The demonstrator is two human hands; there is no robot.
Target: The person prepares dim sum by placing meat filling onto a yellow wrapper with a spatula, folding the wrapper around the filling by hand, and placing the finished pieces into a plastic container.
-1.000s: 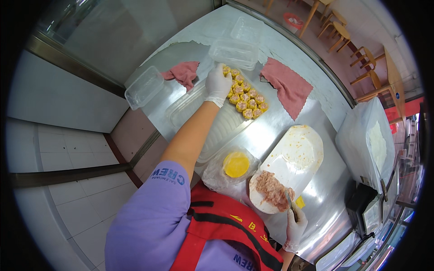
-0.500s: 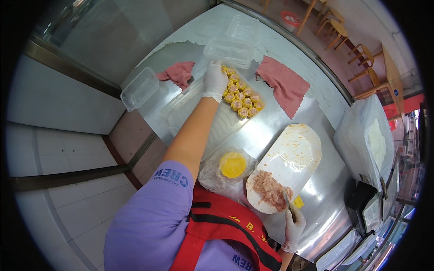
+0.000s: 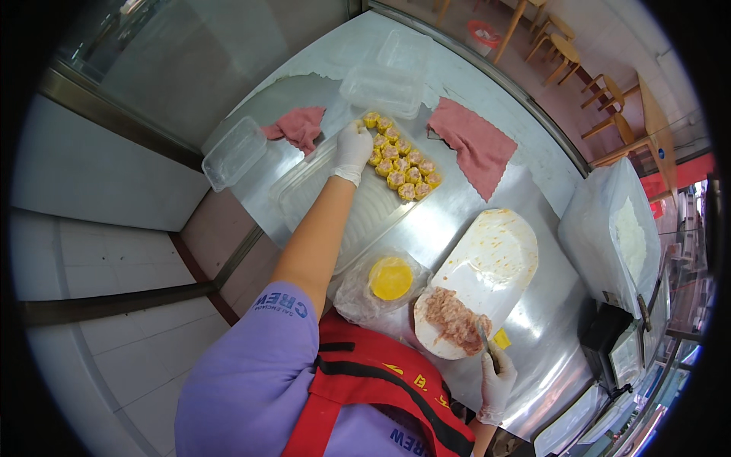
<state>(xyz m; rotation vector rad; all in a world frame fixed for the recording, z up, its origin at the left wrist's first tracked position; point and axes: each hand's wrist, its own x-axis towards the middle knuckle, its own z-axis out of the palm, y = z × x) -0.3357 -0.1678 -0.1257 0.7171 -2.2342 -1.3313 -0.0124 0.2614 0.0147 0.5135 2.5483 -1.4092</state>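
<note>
Several siu mai [image 3: 395, 167] with yellow wrappers and pink filling stand in rows at the far right end of a clear plastic tray [image 3: 312, 194]. My gloved left hand [image 3: 352, 148] is over the tray's far end, beside the top dumplings; its fingers are loosely bent and nothing shows in them. My gloved right hand [image 3: 497, 381] grips a narrow metal spatula [image 3: 483, 337], its blade at the edge of pink minced meat [image 3: 454, 320] on a white oval board [image 3: 495, 263]. A stack of round yellow wrappers [image 3: 391, 279] lies on a clear plastic bag [image 3: 354, 305] between the tray and board.
Clear empty containers [image 3: 382, 90] sit at the back, another container [image 3: 234, 154] at the left edge. Two red cloths [image 3: 298, 128] [image 3: 476, 145] lie on the metal table [image 3: 533, 320]. A bag-lined bin [image 3: 609, 236] stands at right. A yellow scrap [image 3: 502, 339] is near my right hand.
My left hand has drawn back slightly left and toward me from the tray's far corner, uncovering a siu mai there. My right hand has hardly moved, with the spatula still in it.
</note>
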